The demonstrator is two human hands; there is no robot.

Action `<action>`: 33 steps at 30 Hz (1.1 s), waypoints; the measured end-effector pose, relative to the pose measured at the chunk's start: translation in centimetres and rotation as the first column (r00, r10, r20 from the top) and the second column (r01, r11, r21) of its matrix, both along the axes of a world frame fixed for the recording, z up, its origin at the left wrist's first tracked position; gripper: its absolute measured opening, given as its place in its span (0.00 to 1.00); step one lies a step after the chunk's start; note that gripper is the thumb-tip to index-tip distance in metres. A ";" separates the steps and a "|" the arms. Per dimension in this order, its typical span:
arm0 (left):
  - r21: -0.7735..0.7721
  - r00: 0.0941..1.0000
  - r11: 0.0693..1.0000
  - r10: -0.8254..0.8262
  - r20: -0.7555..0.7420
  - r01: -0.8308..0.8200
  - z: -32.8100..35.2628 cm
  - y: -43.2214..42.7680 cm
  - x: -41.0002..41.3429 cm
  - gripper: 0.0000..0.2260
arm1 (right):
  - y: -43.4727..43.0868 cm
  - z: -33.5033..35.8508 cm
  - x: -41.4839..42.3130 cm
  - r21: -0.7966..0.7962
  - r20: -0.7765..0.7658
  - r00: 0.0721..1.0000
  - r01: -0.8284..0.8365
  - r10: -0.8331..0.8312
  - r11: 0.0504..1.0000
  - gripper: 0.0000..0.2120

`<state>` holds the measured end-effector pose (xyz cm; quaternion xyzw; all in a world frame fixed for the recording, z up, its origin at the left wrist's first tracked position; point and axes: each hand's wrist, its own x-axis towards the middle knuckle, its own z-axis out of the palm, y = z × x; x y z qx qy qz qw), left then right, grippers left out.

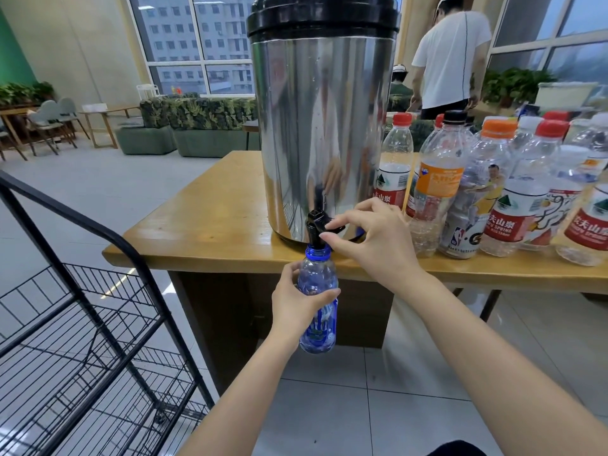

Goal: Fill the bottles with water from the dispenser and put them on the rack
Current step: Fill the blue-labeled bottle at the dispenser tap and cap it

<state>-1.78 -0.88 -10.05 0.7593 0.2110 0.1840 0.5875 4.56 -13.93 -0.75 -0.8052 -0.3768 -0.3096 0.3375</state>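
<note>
The dispenser [322, 126] is positioned at the front edge of the table [204, 225], and the rack [82, 324] is set on the floor off its left corner. The blue bottle [317, 276] is gripped by the left hand [296, 304] below that edge, mouth at the tap [316, 225], whose lever is pinched by the right hand [371, 238] (flow cannot be made out). Filling is judged in hand; the lever must be released before the bottle is withdrawn.

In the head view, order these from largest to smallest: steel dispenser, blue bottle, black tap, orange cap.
1. Shiny steel water dispenser.
2. Small blue plastic bottle.
3. Black plastic tap and round orange bottle cap look alike; the cap is farther away, so unranked.
</note>
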 end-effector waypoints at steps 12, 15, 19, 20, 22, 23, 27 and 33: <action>0.019 1.000 1.000 0.005 -0.003 -0.005 0.0 -0.1 0.0 0.36 | 0.1 -1.2 -0.3 -0.120 0.421 0.906 0.109 -0.049 0.987 0.16; 0.015 1.000 1.000 0.003 -0.001 -0.003 0.0 -0.1 -0.1 0.36 | 0.2 -1.2 -0.3 -0.100 0.407 0.912 0.100 -0.051 0.990 0.16; 0.013 1.000 1.000 0.002 0.007 -0.002 0.0 -0.1 -0.1 0.35 | 0.3 -1.3 -0.1 -0.051 0.328 0.944 0.055 -0.035 0.997 0.16; 0.006 1.000 1.000 0.003 0.009 -0.003 0.0 -0.1 -0.2 0.34 | 0.2 -1.2 0.0 -0.036 0.301 0.953 0.038 -0.025 0.999 0.15; 0.001 1.000 1.000 0.004 0.013 -0.004 0.0 -0.1 -0.2 0.34 | -0.1 -1.1 0.2 -0.022 0.258 0.966 0.014 -0.008 1.000 0.15; 0.003 1.000 1.000 0.004 0.013 -0.004 0.0 -0.1 -0.2 0.33 | -0.2 -1.1 0.4 -0.026 0.241 0.970 0.002 0.004 1.000 0.15; 0.000 1.000 1.000 0.002 0.006 -0.002 0.0 0.0 -0.2 0.34 | -0.6 -1.0 1.4 -0.027 0.123 0.990 -0.070 0.073 0.997 0.16; 0.018 1.000 1.000 0.018 -0.003 -0.018 0.0 -0.1 0.0 0.35 | -0.6 -1.2 1.5 -0.053 0.108 0.989 -0.098 0.104 0.994 0.15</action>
